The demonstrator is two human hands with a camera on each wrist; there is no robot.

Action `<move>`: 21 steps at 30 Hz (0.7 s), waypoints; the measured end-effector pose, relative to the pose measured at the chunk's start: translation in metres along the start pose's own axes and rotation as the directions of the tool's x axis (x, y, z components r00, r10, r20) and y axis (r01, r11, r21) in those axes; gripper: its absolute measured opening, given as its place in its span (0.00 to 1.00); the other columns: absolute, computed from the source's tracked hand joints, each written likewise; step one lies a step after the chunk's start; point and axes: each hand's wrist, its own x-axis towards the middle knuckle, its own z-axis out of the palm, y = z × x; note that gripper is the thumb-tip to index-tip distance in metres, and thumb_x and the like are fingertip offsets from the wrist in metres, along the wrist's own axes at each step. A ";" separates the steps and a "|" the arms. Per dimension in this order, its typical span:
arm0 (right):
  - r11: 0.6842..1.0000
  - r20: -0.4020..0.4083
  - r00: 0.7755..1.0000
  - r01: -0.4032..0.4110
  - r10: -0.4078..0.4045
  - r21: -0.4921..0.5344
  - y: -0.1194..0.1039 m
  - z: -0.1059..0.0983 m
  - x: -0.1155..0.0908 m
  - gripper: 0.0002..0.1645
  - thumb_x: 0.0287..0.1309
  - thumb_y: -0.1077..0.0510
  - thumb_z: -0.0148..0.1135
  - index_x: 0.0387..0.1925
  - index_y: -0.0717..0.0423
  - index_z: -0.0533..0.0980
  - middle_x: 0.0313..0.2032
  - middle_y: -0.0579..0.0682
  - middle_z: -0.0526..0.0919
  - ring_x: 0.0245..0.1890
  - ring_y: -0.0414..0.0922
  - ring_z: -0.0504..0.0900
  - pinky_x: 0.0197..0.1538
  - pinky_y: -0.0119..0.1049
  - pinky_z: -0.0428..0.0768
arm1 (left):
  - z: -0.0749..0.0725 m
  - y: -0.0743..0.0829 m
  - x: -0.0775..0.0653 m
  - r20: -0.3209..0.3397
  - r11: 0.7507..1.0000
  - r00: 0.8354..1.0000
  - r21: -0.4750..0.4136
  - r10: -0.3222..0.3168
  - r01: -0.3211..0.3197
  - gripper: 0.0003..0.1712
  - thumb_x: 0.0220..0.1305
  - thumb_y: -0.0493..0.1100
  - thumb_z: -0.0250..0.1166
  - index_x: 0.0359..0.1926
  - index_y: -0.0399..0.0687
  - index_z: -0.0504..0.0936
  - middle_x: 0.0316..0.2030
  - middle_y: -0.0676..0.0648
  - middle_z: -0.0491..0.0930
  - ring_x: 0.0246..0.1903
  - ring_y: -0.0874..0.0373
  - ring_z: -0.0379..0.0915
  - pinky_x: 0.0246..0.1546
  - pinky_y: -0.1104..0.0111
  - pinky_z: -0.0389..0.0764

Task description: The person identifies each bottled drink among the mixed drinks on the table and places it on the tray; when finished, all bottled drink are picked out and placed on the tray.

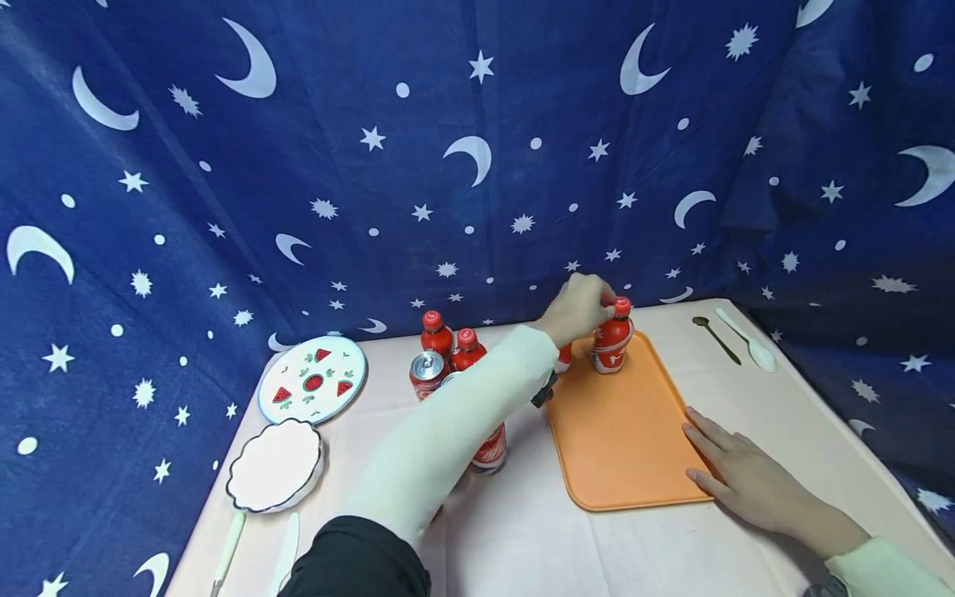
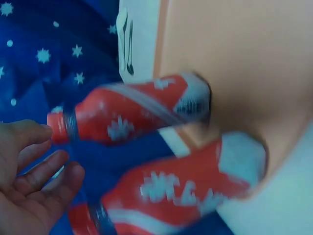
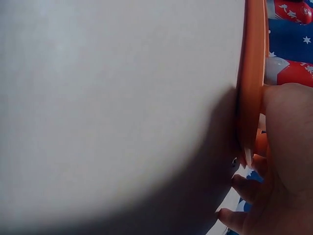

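Two red soda bottles with white snowflake prints stand at the far end of an orange tray (image 1: pixel 634 448). My left hand (image 1: pixel 578 307) is at the cap of the right-hand bottle (image 1: pixel 612 344). In the left wrist view a fingertip of the left hand (image 2: pixel 34 171) touches or nearly touches that bottle's cap (image 2: pixel 57 128), while the other fingers lie loosely bent and apart from it. The second bottle (image 2: pixel 181 188) is beside it, mostly hidden by the left wrist in the head view. My right hand (image 1: pixel 753 481) rests with extended fingers on the tray's right rim.
Left of the tray, under my left arm, stand more red bottles (image 1: pixel 467 348) and cans (image 1: pixel 429 371), partly hidden. A watermelon plate (image 1: pixel 336 352), a scalloped white bowl (image 1: pixel 272 468) and knives (image 1: pixel 231 543) lie at the left. Two spoons (image 1: pixel 759 355) lie right of the tray.
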 end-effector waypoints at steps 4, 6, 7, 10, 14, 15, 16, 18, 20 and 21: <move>1.000 -0.005 1.000 0.004 -0.004 0.002 -0.001 0.002 0.000 0.41 0.56 0.39 0.56 0.64 0.60 0.63 0.68 0.53 0.54 0.60 0.56 0.65 0.55 0.55 0.62 | -0.018 -0.014 -0.010 -0.027 0.999 0.999 0.021 0.042 -0.042 0.10 0.57 0.44 0.64 0.40 0.49 0.84 0.36 0.55 0.81 0.34 0.67 0.73 0.36 0.78 0.75; 1.000 -0.009 1.000 0.006 -0.006 0.006 -0.001 0.002 0.000 0.41 0.56 0.40 0.56 0.64 0.60 0.63 0.68 0.52 0.54 0.61 0.56 0.65 0.55 0.55 0.62 | -0.029 -0.018 -0.016 -0.036 0.997 0.996 0.011 0.076 -0.075 0.10 0.57 0.43 0.64 0.40 0.48 0.84 0.37 0.54 0.82 0.35 0.67 0.74 0.37 0.78 0.75; 1.000 -0.012 1.000 0.006 -0.006 0.008 -0.001 0.001 0.000 0.41 0.56 0.40 0.56 0.63 0.60 0.63 0.68 0.52 0.54 0.61 0.55 0.64 0.55 0.55 0.62 | -0.035 -0.019 -0.019 -0.039 0.996 0.995 0.012 0.092 -0.091 0.10 0.58 0.43 0.64 0.40 0.48 0.84 0.37 0.54 0.82 0.35 0.67 0.74 0.37 0.78 0.75; 1.000 -0.009 1.000 0.006 -0.006 0.015 -0.001 -0.001 0.000 0.41 0.57 0.40 0.56 0.64 0.60 0.62 0.69 0.52 0.53 0.62 0.55 0.63 0.55 0.57 0.61 | -0.053 -0.020 -0.029 -0.041 0.992 0.991 0.024 0.128 -0.127 0.11 0.58 0.43 0.63 0.41 0.47 0.84 0.38 0.53 0.82 0.35 0.66 0.74 0.35 0.79 0.76; 1.000 -0.012 1.000 0.007 -0.006 0.014 -0.001 0.000 0.000 0.41 0.56 0.40 0.56 0.64 0.61 0.62 0.68 0.52 0.53 0.62 0.55 0.63 0.55 0.58 0.61 | -0.076 -0.026 -0.043 -0.047 0.987 0.987 0.055 0.151 -0.148 0.12 0.59 0.43 0.62 0.42 0.46 0.84 0.38 0.52 0.82 0.34 0.66 0.75 0.34 0.79 0.76; 1.000 -0.012 1.000 0.006 -0.005 0.015 -0.001 0.000 0.000 0.41 0.56 0.40 0.56 0.64 0.61 0.62 0.68 0.53 0.53 0.62 0.56 0.63 0.55 0.58 0.61 | -0.081 -0.028 -0.047 -0.049 0.986 0.986 0.066 0.158 -0.155 0.11 0.58 0.43 0.62 0.42 0.45 0.84 0.37 0.52 0.82 0.34 0.65 0.75 0.35 0.78 0.76; 1.000 -0.007 1.000 0.004 -0.004 0.014 -0.001 0.000 0.000 0.41 0.57 0.40 0.56 0.64 0.61 0.62 0.69 0.53 0.53 0.62 0.56 0.63 0.55 0.58 0.61 | -0.087 -0.031 -0.051 -0.049 0.984 0.985 0.079 0.164 -0.160 0.11 0.58 0.43 0.62 0.42 0.45 0.84 0.37 0.51 0.82 0.34 0.65 0.75 0.35 0.78 0.76; 1.000 -0.001 1.000 -0.002 0.002 0.017 -0.001 0.001 0.000 0.41 0.57 0.40 0.56 0.64 0.61 0.62 0.68 0.53 0.53 0.61 0.57 0.63 0.56 0.58 0.60 | -0.097 -0.039 -0.060 -0.053 0.979 0.982 0.108 0.179 -0.172 0.11 0.58 0.43 0.62 0.40 0.45 0.84 0.35 0.51 0.82 0.34 0.65 0.76 0.36 0.77 0.76; 1.000 0.013 1.000 -0.011 0.011 0.014 -0.001 0.001 0.000 0.41 0.57 0.39 0.55 0.64 0.61 0.62 0.69 0.53 0.53 0.61 0.58 0.64 0.56 0.58 0.60 | -0.107 -0.047 -0.069 -0.050 0.977 0.982 0.117 0.183 -0.176 0.11 0.58 0.42 0.63 0.40 0.44 0.84 0.35 0.51 0.83 0.33 0.64 0.76 0.36 0.76 0.76; 1.000 0.018 1.000 -0.014 0.014 0.012 -0.001 0.001 0.000 0.41 0.57 0.39 0.54 0.64 0.61 0.62 0.69 0.53 0.52 0.61 0.58 0.64 0.56 0.58 0.60 | -0.112 -0.051 -0.073 -0.054 0.977 0.981 0.118 0.185 -0.178 0.10 0.57 0.42 0.63 0.39 0.44 0.84 0.34 0.50 0.83 0.33 0.64 0.77 0.36 0.75 0.76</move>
